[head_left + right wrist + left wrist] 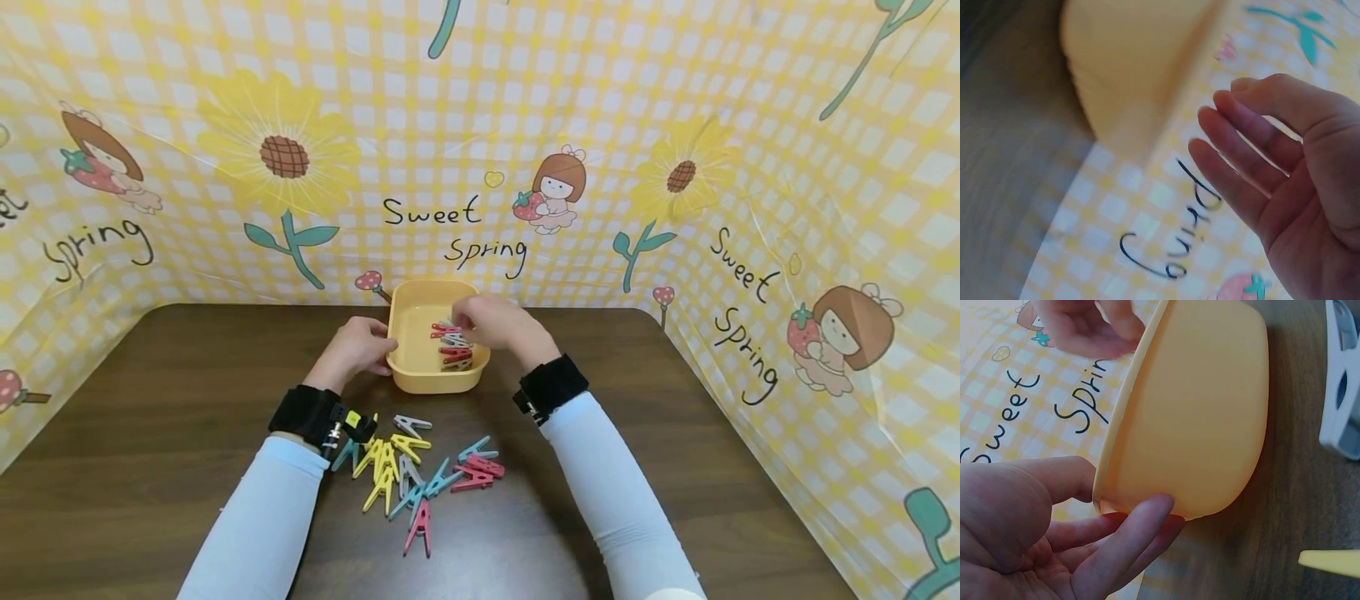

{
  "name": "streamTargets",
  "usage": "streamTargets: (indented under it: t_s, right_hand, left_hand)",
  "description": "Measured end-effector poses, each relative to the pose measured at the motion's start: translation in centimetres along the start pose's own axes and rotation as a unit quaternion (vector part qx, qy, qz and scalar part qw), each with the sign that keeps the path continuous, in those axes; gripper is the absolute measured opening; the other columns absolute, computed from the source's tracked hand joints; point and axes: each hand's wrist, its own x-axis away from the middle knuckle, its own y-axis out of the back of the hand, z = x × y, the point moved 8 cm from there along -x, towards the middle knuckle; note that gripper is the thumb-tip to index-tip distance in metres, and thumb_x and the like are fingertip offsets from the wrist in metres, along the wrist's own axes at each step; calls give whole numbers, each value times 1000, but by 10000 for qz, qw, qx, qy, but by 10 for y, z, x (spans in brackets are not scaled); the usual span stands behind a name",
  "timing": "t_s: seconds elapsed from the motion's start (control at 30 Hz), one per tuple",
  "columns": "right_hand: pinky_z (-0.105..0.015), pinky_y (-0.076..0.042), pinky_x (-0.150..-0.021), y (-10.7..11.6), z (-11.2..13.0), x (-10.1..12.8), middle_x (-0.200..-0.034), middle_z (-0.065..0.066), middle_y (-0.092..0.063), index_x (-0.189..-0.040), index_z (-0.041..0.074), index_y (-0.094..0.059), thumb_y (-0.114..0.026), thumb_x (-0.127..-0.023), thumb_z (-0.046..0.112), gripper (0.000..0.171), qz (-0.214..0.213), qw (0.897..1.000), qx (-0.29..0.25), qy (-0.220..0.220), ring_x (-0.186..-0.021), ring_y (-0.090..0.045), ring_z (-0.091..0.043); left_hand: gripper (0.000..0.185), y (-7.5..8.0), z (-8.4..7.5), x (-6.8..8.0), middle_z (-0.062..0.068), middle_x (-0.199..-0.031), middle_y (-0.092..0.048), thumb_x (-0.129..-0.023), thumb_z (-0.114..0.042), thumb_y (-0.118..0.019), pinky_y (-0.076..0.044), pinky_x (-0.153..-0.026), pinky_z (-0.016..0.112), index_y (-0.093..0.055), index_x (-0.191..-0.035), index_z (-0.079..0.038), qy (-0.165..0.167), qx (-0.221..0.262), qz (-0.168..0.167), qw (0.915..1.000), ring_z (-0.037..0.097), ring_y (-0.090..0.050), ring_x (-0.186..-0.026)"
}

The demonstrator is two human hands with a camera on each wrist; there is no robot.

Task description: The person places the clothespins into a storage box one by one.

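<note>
At the far middle of the dark wooden table (150,433) sits a yellow plastic tub (414,333), smooth and rigid, likely light enough to slide. Left hand (358,350) steadies its left rim, thumb and fingers (1129,540) lightly curved against the wall. Right hand (497,323) hovers over it, fingers (1241,156) relaxed, holding nothing visible. Inside lie a few clothespins (453,345); nearer, a loose pile of pegs (416,475) — small, stiff, springy, best pinched at the tails.

A dark brown wooden table (150,467) fills the lower half of the head view. A yellow tub (420,379) stands on it just above the frame's centre. Below the tub, a loose heap of yellow, teal, grey and pink clothes pegs (416,475) lies on the wood.
</note>
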Motion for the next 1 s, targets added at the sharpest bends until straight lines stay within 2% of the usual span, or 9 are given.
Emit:
streamTargets:
  t_s: [0.13, 0.27, 0.47, 0.63, 0.77, 1.0]
  right_hand:
    - [-38, -59, -93, 17, -7, 20, -110, -9, -74, -117, 4, -73, -67, -103, 7, 15, -453, 9984, -329, -105, -98, -65, -22]
    - [-39, -57, -91, 19, -6, 37, -108, -11, -73, -116, 3, -72, -67, -104, 8, 14, -560, 9969, -556, -72, -97, -64, -25]
    - [-38, -58, -90, 6, 4, 54, -115, -13, -75, -120, 4, -74, -71, -103, 12, 19, -275, 9985, -455, 105, -97, -66, -25]
    - [-41, -60, -101, -1, 10, 55, -125, -12, -76, -126, 5, -73, -73, -103, 15, 25, -134, 9985, -514, 154, -110, -70, -25]
    - [-42, -58, -109, 0, 17, 55, -132, -11, -75, -130, 5, -72, -74, -102, 16, 29, -32, 9984, -518, 207, -124, -70, -25]
    - [-43, -55, -116, 10, 41, 62, -133, -7, -75, -131, 11, -74, -77, -101, 20, 31, 130, 9943, -903, 543, -128, -67, -24]
  left_hand:
    - [53, -1, -1, 0, 32, -143, -59, -109, -14, -60, -69, -80, 31, -48, -155, 10, -34, -30, -42, 10000, 21, -77, -89]
    - [53, -4, 1, -1, 32, -144, -59, -109, -15, -59, -69, -82, 32, -48, -155, 9, 14, -47, -10, 10000, 22, -77, -90]
    - [53, -7, 5, -2, 33, -146, -58, -109, -15, -59, -69, -85, 35, -47, -155, 9, 42, -90, 100, 9999, 23, -77, -93]
    - [53, -6, 6, -4, 33, -145, -58, -109, -14, -59, -69, -86, 36, -48, -155, 10, 67, -116, 75, 9999, 22, -77, -90]
    - [55, -5, 7, -2, 34, -148, -57, -109, -15, -59, -69, -86, 36, -46, -156, 10, 65, -157, 132, 9998, 23, -78, -92]
    - [54, -2, 3, -2, 33, -147, -58, -108, -16, -58, -69, -88, 38, -48, -155, 10, -45, -224, 36, 9997, 26, -78, -96]
